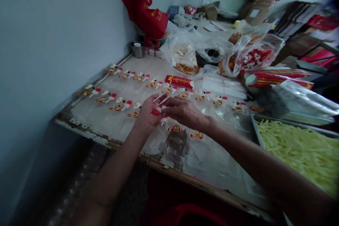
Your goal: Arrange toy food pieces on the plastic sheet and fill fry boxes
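My left hand (pixel 148 113) is turned palm up over the table, fingers curled around small red-and-white pieces (pixel 156 112). My right hand (pixel 186 112) reaches across from the right, its fingertips pinched together at those pieces; exactly what sits between the fingertips is too small to make out. Around both hands, miniature food pieces lie in rows: red-and-white paddle-shaped ones (pixel 110 97), white fried eggs with yellow centres (pixel 137 105), round pizza-like discs (pixel 177 128) and tiny burgers (pixel 129 114). Clear plastic seems to lie under them.
A metal tray of pale yellow strips (pixel 296 148) stands at the right. Behind are plastic bags of small pieces (pixel 254 56), a red printed card (pixel 180 81), white sheets (pixel 224 86), a metal cup (pixel 138 50) and a red bag (pixel 150 17). The table's worn front edge (pixel 164 166) runs below my forearms.
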Tool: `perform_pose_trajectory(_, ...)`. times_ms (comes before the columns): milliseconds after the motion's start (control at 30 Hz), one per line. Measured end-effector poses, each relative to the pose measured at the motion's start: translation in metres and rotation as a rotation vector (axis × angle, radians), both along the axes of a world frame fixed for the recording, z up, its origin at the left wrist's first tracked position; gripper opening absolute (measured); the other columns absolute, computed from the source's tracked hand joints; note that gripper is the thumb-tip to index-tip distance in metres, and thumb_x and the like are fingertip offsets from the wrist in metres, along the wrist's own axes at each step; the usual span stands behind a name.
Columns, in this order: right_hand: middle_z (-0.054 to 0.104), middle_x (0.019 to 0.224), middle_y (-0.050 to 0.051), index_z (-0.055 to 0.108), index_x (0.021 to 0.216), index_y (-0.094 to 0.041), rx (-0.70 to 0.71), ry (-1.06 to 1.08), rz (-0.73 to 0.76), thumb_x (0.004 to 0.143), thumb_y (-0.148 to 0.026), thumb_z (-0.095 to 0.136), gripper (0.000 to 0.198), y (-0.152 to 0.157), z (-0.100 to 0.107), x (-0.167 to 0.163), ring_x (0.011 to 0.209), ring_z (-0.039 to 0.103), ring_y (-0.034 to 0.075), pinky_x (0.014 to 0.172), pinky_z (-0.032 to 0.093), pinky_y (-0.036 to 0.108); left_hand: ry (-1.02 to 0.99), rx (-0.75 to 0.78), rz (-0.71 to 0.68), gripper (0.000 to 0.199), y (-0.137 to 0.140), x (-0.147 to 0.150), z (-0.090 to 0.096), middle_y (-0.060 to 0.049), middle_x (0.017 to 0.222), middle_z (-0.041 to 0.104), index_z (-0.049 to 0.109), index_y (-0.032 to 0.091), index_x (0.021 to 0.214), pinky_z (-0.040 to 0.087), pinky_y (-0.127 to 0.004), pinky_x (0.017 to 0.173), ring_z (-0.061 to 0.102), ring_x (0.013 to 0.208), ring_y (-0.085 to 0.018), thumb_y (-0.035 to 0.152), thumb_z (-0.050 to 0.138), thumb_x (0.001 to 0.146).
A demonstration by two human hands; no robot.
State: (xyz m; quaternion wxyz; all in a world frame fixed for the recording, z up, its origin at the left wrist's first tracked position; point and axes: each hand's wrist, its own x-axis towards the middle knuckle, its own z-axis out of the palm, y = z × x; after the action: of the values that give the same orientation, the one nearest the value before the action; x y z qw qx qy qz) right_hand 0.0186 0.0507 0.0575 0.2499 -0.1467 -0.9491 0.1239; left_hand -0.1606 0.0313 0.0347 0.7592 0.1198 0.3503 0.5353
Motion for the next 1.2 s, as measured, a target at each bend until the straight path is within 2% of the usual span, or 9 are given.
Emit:
perform_pose_trajectory(133, 0.072, 0.097, 0.005, 0.072, 0.101, -0.021, 0.004, 0.069, -0.100, 0.100, -0.022, 0.055, 0.017, 0.013, 0.020, 0.022, 0.089, 0.065, 0.017, 0.081, 0.050, 0.031, -0.073, -0.003, -0.041, 0.025, 0.016, 0.025, 0.013, -0.009, 0.090, 0.072, 0.064, 0.012, 0.107, 0.058, -0.026, 0.059, 0.067, 0.064, -0.015, 0.021, 0.047, 0.092)
perform_pose_trajectory(300, 0.070, 0.079, 0.002, 0.070, 0.087, -0.019, -0.002, 0.258, -0.474, 0.097, -0.027, 0.060, 0.016, -0.013, 0.006, 0.074, 0.068, 0.062, 0.013, 0.063, 0.047, 0.025, -0.080, -0.097, -0.063, 0.028, 0.016, 0.027, -0.004, -0.017, 0.100, 0.073, 0.063, 0.009, 0.113, 0.061, -0.035, 0.084, 0.072, 0.097, -0.024, 0.018, 0.049, 0.090)
perform_pose_trajectory(500, 0.072, 0.099, 0.008, 0.069, 0.107, -0.017, 0.236, -0.213, -0.157, 0.104, -0.020, 0.044, 0.025, -0.050, -0.063, 0.094, 0.082, 0.065, 0.020, 0.072, 0.049, 0.034, -0.094, -0.032, 0.031, 0.036, 0.008, 0.019, -0.016, -0.017, 0.112, 0.071, 0.062, 0.012, 0.121, 0.058, -0.042, 0.093, 0.068, 0.110, -0.025, 0.025, 0.046, 0.091)
perform_pose_trajectory(600, 0.072, 0.103, 0.010, 0.068, 0.109, -0.016, 0.259, -0.268, -0.127, 0.103, -0.017, 0.044, 0.025, -0.057, -0.070, 0.090, 0.084, 0.065, 0.022, 0.073, 0.049, 0.036, -0.173, 0.082, -0.031, 0.043, 0.004, 0.032, -0.011, -0.017, 0.124, 0.066, 0.061, 0.015, 0.125, 0.053, -0.048, 0.099, 0.064, 0.118, -0.028, 0.040, 0.047, 0.094)
perform_pose_trajectory(767, 0.069, 0.110, 0.009, 0.060, 0.129, -0.019, 0.000, 0.048, -0.383, 0.098, -0.036, 0.062, 0.036, -0.052, -0.028, 0.094, 0.098, 0.064, 0.023, 0.086, 0.050, 0.037, -0.224, 0.095, -0.164, 0.056, 0.005, 0.077, -0.008, -0.016, 0.126, 0.063, 0.058, 0.020, 0.127, 0.055, -0.049, 0.092, 0.064, 0.115, -0.030, 0.061, 0.043, 0.093)
perform_pose_trajectory(933, 0.068, 0.111, 0.008, 0.071, 0.114, -0.022, -0.090, 0.114, -0.213, 0.099, -0.030, 0.060, 0.021, -0.017, 0.017, 0.106, 0.104, 0.062, 0.021, 0.090, 0.050, 0.035, -0.175, 0.199, -0.315, 0.060, 0.015, 0.130, 0.017, -0.013, 0.111, 0.067, 0.060, 0.017, 0.120, 0.058, -0.037, 0.078, 0.068, 0.097, -0.024, 0.066, 0.038, 0.093)
perform_pose_trajectory(1033, 0.071, 0.103, 0.007, 0.074, 0.108, -0.021, -0.181, 0.223, -0.296, 0.097, -0.031, 0.061, 0.020, -0.003, 0.029, 0.123, 0.096, 0.064, 0.020, 0.088, 0.051, 0.034, -0.006, 0.313, -0.391, 0.049, 0.022, 0.130, 0.033, -0.011, 0.109, 0.068, 0.062, 0.018, 0.116, 0.056, -0.040, 0.083, 0.067, 0.097, -0.024, 0.059, 0.050, 0.092)
perform_pose_trajectory(1133, 0.072, 0.085, 0.006, 0.076, 0.099, -0.018, -0.531, 0.354, -0.529, 0.091, -0.043, 0.066, 0.029, -0.001, 0.021, 0.147, 0.074, 0.065, 0.017, 0.071, 0.054, 0.030, 0.458, 0.463, -0.193, 0.039, 0.023, 0.086, 0.026, -0.009, 0.111, 0.067, 0.063, 0.020, 0.112, 0.053, -0.041, 0.089, 0.065, 0.100, -0.022, 0.047, 0.068, 0.084)
perform_pose_trajectory(1200, 0.070, 0.071, 0.006, 0.076, 0.088, -0.015, -0.902, 0.320, -0.618, 0.082, -0.050, 0.074, 0.036, -0.002, 0.005, 0.162, 0.061, 0.062, 0.015, 0.058, 0.053, 0.027, 0.929, 0.524, 0.194, 0.037, 0.017, 0.042, 0.008, -0.006, 0.109, 0.067, 0.065, 0.021, 0.105, 0.051, -0.034, 0.087, 0.063, 0.097, -0.019, 0.039, 0.077, 0.074)
